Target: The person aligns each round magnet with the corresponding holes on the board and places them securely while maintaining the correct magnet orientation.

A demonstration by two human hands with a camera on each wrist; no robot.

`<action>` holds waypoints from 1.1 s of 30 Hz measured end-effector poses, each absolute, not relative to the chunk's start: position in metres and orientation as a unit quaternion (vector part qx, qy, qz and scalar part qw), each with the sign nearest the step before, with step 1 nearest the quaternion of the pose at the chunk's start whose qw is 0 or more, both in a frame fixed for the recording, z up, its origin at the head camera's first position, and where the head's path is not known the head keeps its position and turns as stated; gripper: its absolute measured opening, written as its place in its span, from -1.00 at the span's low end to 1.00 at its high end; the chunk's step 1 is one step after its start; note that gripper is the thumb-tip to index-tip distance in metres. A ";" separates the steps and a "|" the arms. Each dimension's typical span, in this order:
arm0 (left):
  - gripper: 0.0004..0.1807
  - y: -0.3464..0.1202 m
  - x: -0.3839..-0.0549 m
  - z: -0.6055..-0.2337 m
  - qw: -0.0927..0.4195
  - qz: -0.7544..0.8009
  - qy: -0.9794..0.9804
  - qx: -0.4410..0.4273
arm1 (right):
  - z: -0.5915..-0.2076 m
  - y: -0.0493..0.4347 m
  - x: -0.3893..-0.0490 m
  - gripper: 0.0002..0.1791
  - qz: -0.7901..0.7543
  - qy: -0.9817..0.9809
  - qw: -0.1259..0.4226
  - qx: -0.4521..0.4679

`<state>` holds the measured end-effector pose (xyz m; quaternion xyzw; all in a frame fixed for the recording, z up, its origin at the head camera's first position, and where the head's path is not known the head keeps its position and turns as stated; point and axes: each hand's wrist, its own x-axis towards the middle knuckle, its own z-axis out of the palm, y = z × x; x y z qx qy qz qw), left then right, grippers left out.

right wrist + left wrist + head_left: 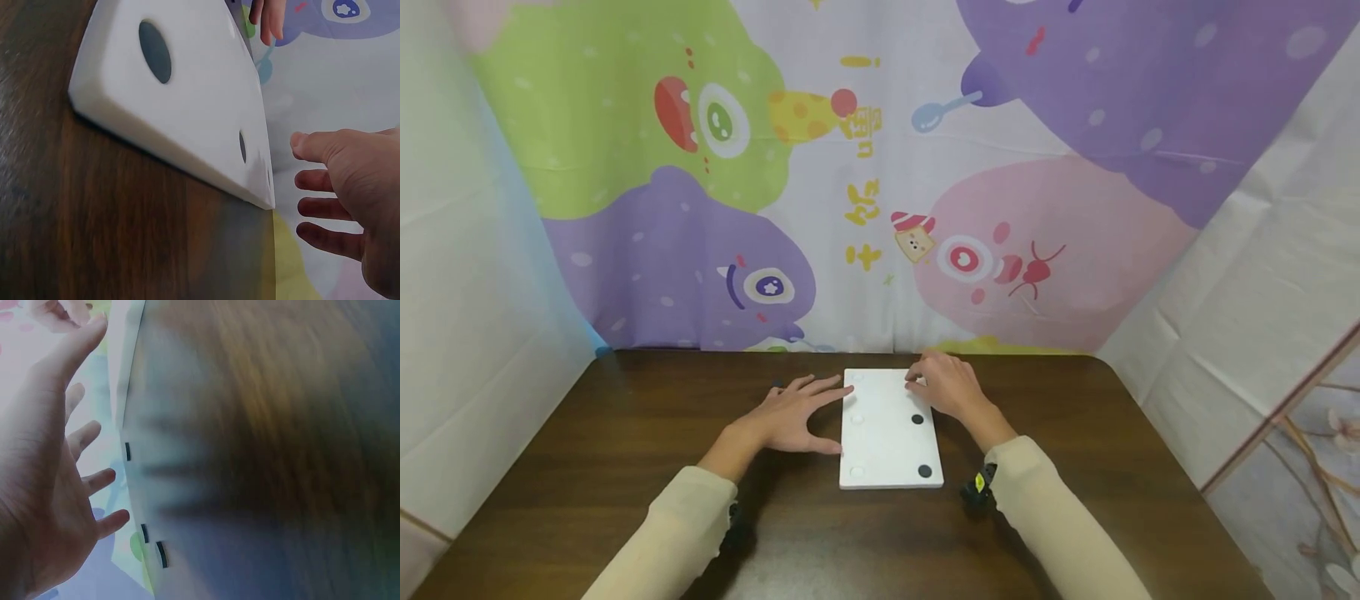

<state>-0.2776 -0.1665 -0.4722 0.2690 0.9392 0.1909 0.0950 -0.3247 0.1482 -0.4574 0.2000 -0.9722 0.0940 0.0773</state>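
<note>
Tabletop (pixel 820 542), dark wood, below both hands. White board (pixel 883 446) between them, bearing dark round spots (pixel 925 472). Left hand (pixel 790 418): fingers spread wide at its left edge. Right hand (pixel 951 387): thumb and fingers parted, loosely bent, by its far right corner. Printed cloth (pixel 857 317) beyond both.

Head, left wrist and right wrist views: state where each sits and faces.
Head: worn on the head, facing forward and down at the white board, brown table and printed cloth; left grip, right grip and both sleeves show.
Left wrist: worn there, looking past the left grip across the table to the cloth; part of the right grip shows at top left.
Right wrist: worn there, looking along the board; right grip and some left fingers show.
Head and right wrist share the board's dark discs.
</note>
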 end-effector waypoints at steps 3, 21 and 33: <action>0.12 -0.172 -0.279 -0.473 0.093 0.190 0.940 0.268 | -0.458 0.151 -0.324 -0.83 0.095 -0.972 0.081 0.198; 0.13 -0.203 -0.273 -0.471 0.083 0.193 0.947 0.241 | -0.459 0.170 -0.314 -0.82 0.104 -0.970 0.094 0.197; 0.03 -0.219 -0.272 -0.475 0.013 0.175 0.954 0.241 | -0.466 0.171 -0.310 -0.70 0.126 -0.965 0.106 0.205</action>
